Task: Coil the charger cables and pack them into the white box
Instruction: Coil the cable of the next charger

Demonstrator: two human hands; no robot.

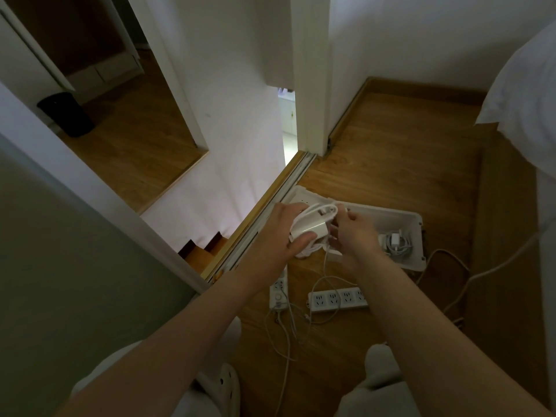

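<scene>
My left hand (281, 233) grips a white charger brick (310, 228) with its cable wound in loops around it. Close to the right of it, my right hand (353, 233) pinches the cable's loose end (331, 210) beside the brick. Both hands are above the wooden floor, over the near left end of the white box (416, 219). Inside the box lies another coiled white charger (395, 240). A loose strand of cable (325, 266) hangs from the bundle to the floor.
Two white power strips (338, 298) (278, 291) lie on the floor below my hands, with thin white cables (285, 341) trailing toward my knees. A thicker cord (469, 278) runs off to the right by white bedding (523, 94). A sliding door track (270, 206) borders the left.
</scene>
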